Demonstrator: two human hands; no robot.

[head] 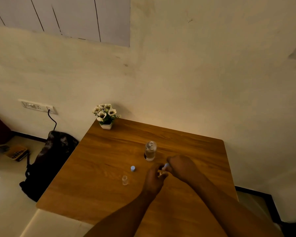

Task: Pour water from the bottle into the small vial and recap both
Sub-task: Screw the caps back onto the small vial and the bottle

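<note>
Where the tiled floor meets the wall at far left, a dark patterned backpack (48,161) leans beside the brown wood-grain bench (101,168). At the bench's far left corner stands a small white pot of white artificial flowers (106,117). Nearer the front, a small clear glass vial (125,180) stands upright and uncapped; just behind it, apart, lies a small blue-and-white cap (133,168). The left hand (155,178) curls its fingers around a small item that is too hidden to identify. Behind the hands, a clear plastic bottle (150,151) stands upright, open-mouthed, part-filled with water. The right hand (181,165), touching the left, pinches a small pale cap-like piece (166,165) at its fingertips.
</note>
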